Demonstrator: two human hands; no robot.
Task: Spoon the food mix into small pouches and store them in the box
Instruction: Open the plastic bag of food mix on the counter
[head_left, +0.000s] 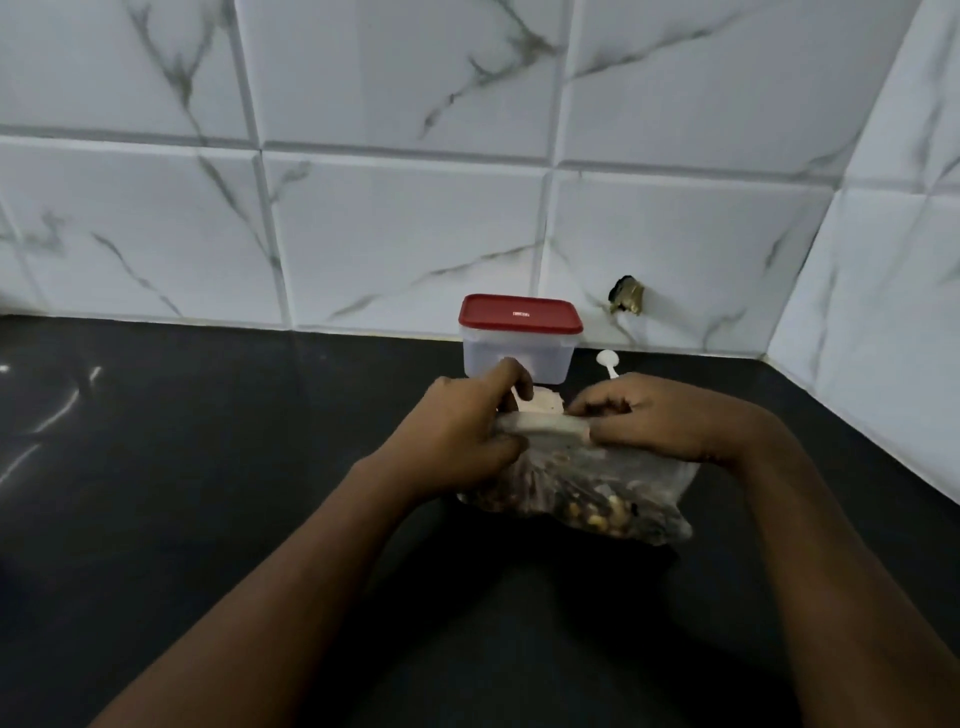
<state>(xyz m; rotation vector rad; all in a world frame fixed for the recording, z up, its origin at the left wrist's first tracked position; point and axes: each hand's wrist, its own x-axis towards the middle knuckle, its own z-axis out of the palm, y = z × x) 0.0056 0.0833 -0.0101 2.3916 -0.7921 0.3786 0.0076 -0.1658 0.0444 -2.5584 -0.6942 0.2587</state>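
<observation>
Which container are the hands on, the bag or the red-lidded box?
The clear bag of food mix, nearest the camera: left hand and right hand grip its rolled top. The box stands behind, lid on.

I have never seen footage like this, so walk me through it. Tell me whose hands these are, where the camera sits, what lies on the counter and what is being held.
There is no machine here: a person is working with two bare hands. The single picture comes from a camera worn on the person's head, looking forward and down.

The left hand and the right hand both pinch the top edge of a clear bag of food mix. The bag lies on the black counter.

Behind the bag, near the tiled wall, stands a clear box with its red lid on. A white spoon lies to the right of the box, partly hidden by the right hand.

Something pale shows between the hands and the box, but I cannot tell what it is.
</observation>
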